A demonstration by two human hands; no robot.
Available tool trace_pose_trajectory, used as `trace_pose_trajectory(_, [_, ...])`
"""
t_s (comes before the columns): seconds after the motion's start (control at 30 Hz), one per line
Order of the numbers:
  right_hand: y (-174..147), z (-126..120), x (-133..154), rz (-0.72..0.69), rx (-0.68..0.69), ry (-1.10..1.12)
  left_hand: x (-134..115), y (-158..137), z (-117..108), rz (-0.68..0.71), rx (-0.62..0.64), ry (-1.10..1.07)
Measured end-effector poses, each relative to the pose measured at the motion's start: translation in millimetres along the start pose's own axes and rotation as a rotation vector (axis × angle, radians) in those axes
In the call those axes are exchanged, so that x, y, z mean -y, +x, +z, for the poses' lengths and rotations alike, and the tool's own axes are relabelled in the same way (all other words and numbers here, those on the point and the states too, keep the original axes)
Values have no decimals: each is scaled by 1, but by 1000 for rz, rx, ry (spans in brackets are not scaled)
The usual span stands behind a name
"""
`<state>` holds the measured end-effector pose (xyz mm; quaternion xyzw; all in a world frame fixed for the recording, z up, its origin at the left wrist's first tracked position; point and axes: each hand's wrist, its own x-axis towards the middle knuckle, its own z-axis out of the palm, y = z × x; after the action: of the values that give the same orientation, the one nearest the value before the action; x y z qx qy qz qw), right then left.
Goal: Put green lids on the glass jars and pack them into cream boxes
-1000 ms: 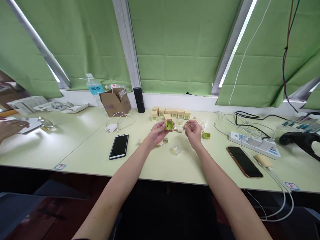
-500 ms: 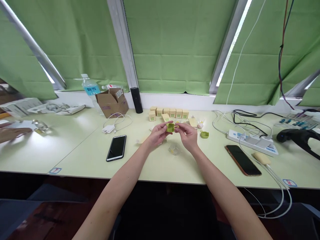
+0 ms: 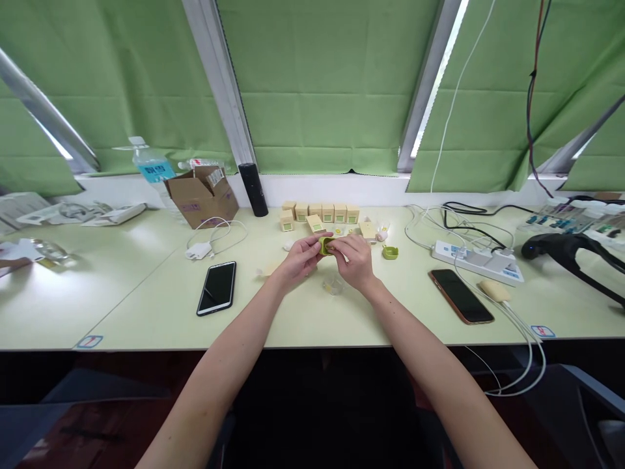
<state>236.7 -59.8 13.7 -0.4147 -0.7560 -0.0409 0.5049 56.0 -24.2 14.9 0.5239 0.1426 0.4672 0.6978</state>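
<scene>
My left hand (image 3: 300,259) is closed around a small green square container (image 3: 323,245), its hollow side turned to the right. My right hand (image 3: 355,260) has its fingertips pressed together at that opening; what they pinch, if anything, is hidden. Another small green piece (image 3: 390,252) rests on the table to the right. Below my hands lies a clear plastic piece (image 3: 333,284). Several little cream boxes with green labels (image 3: 327,213) stand in a row behind, and one tilted box (image 3: 315,224) is just in front of them.
A phone (image 3: 217,288) lies at left, another phone (image 3: 461,296) at right. Behind are a cardboard box (image 3: 201,200), a black cylinder (image 3: 252,189) and a water bottle (image 3: 152,166). White cables run around a power strip (image 3: 478,262). Another person's hand (image 3: 12,264) shows at far left.
My right fingers have moved left, from the container's edge to its opening. The container is turned more to the side. The whole view has shifted slightly to the right.
</scene>
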Motion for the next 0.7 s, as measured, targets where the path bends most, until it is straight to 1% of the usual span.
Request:
trace_pose_trajectory(0.1, [-2, 2, -3, -6, 30, -63, 0, -1, 2, -15, 10, 9])
trace_pose_trajectory(0.17, [-3, 3, -4, -32, 14, -104, -1, -2, 3, -21, 5, 15])
trace_pose_trajectory(0.37, [-1, 4, -6, -249, -169, -196, -2, -2, 5, -41, -5, 29])
trace_pose_trajectory(0.47, [-1, 5, -8, -308, -162, -209, -1, -1, 4, -50, 9, 48])
trace_pose_trajectory(0.7, [0, 2, -12, -370, -125, -238, 1, 1, -1, -58, 39, 72])
